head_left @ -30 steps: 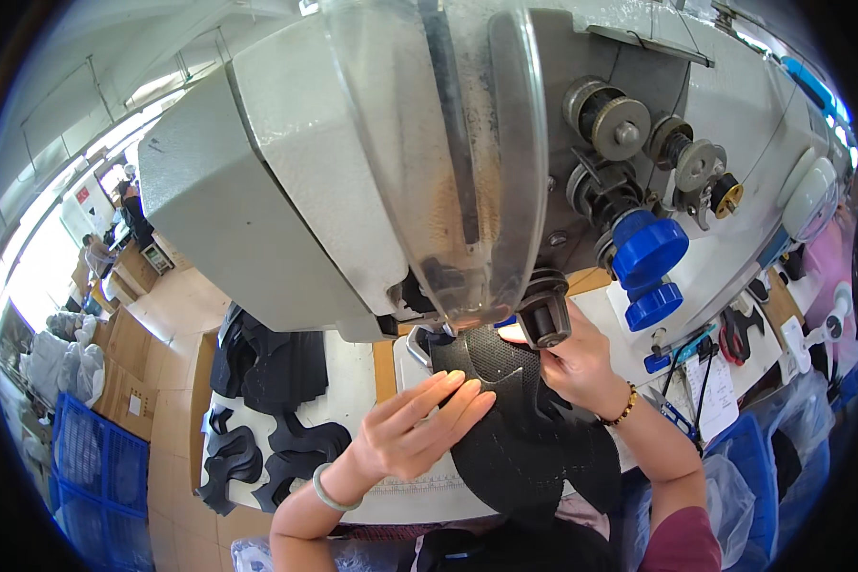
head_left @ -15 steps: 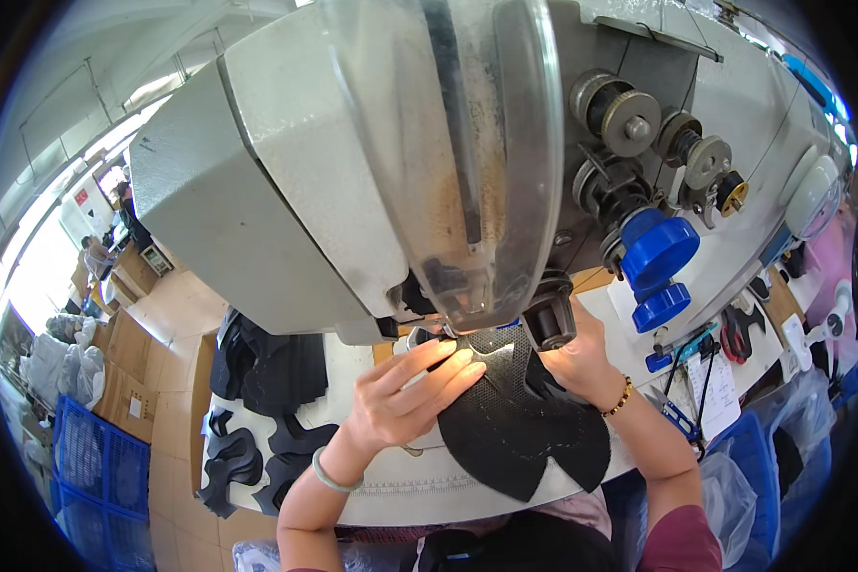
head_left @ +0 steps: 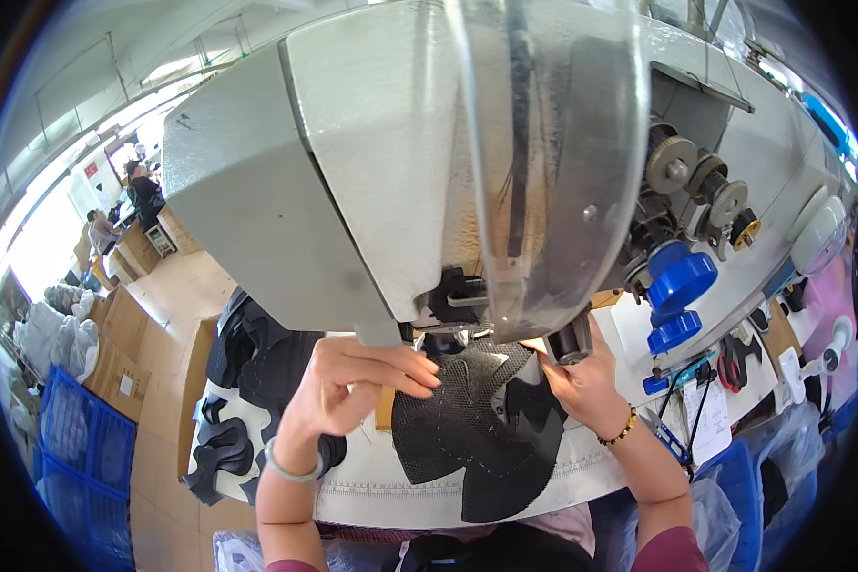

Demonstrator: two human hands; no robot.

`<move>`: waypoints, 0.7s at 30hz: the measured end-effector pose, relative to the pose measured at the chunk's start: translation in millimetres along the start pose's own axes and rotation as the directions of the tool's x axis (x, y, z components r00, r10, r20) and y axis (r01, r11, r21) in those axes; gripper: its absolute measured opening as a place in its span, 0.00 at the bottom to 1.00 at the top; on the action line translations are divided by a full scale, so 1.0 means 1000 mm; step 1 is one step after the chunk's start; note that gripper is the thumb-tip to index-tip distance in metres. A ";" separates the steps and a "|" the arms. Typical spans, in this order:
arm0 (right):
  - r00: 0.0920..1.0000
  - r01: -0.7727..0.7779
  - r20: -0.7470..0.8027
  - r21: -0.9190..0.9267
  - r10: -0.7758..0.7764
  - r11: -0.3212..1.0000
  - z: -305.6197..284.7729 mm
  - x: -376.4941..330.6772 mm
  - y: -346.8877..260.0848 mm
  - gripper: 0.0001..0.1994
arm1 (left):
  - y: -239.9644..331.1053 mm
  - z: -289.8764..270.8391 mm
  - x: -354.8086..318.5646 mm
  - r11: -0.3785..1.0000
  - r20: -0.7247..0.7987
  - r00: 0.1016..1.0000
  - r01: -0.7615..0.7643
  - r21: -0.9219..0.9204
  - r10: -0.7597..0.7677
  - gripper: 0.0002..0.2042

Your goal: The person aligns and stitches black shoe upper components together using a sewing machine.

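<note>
A black mesh piece (head_left: 467, 419), shaped like a shoe upper with a notched lower edge, lies under the head of a grey sewing machine (head_left: 362, 191). My left hand (head_left: 348, 381) is at its upper left edge, close to the needle area, fingers stretched out and slightly bent; nothing shows in them. On the other side my right hand (head_left: 583, 386) grips the right edge of the piece between thumb and fingers. A dark cylindrical machine part (head_left: 570, 343) partly covers those fingers. The needle tip cannot be made out.
Black cut pieces (head_left: 267, 353) lie stacked on the table's left, with curved black strips (head_left: 224, 448) nearer. At right are red-handled scissors (head_left: 734, 362), a paper slip (head_left: 707, 419) and blue crates (head_left: 734, 477). Boxes and two people stand at far left.
The mesh piece has turned, its notch swinging left and its lower lobe toward me. My left hand has drawn back leftward off its surface. The view has shifted a little.
</note>
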State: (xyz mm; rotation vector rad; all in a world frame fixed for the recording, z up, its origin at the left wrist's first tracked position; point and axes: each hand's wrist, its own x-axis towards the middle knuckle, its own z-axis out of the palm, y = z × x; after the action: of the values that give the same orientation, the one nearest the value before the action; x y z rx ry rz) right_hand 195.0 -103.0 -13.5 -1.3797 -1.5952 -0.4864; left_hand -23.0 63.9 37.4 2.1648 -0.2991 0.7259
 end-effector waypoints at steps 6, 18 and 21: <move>0.999 -0.047 -0.002 0.071 0.047 0.996 0.004 -0.010 0.011 0.12 | 0.054 0.049 0.020 0.733 0.001 0.992 0.091 0.674 -0.124 0.14; 0.981 -0.190 0.076 0.171 0.179 0.967 -0.006 -0.014 0.017 0.16 | 0.066 0.045 0.032 0.669 0.048 0.959 0.158 0.726 -0.279 0.13; 0.984 -0.167 0.078 0.100 0.160 0.981 -0.005 -0.017 0.021 0.17 | 0.070 0.046 0.034 0.642 0.074 0.937 0.176 0.747 -0.342 0.14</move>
State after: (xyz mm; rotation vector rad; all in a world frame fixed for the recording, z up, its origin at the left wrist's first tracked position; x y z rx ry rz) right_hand 214.6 -109.9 -30.8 -1.4459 -1.5249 -0.2544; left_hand -8.3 -15.1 79.1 2.9838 0.2703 0.4797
